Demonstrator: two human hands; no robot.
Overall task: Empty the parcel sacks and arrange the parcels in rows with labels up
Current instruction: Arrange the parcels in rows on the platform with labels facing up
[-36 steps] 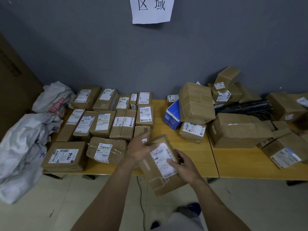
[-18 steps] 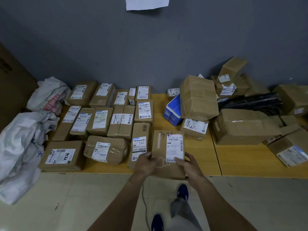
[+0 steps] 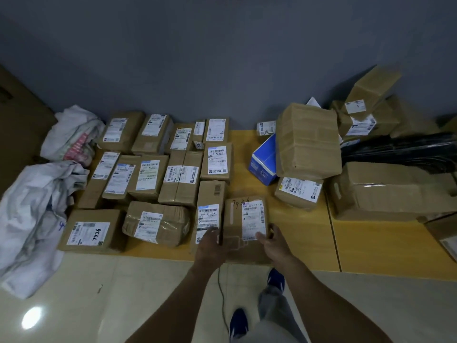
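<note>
Cardboard, brown and taped, fills your view: the parcel (image 3: 243, 226) marked 7936 lies flat, white label up, at the right end of the front row on the yellow wooden bench (image 3: 309, 231), just beside a narrow parcel (image 3: 210, 199). Your left hand (image 3: 210, 246) curls round its left edge; your right hand (image 3: 274, 241) grips the right edge, thumb on the label. Its near end meets the bench's front edge. Bare wood opens to its right, before the loose heap (image 3: 309, 142) of boxes and a blue carton (image 3: 264, 162). Crumpled white sacks (image 3: 32, 219) slump at the left end. A second ago you held this parcel tilted in the air; now it is down, squared with the row.
</note>
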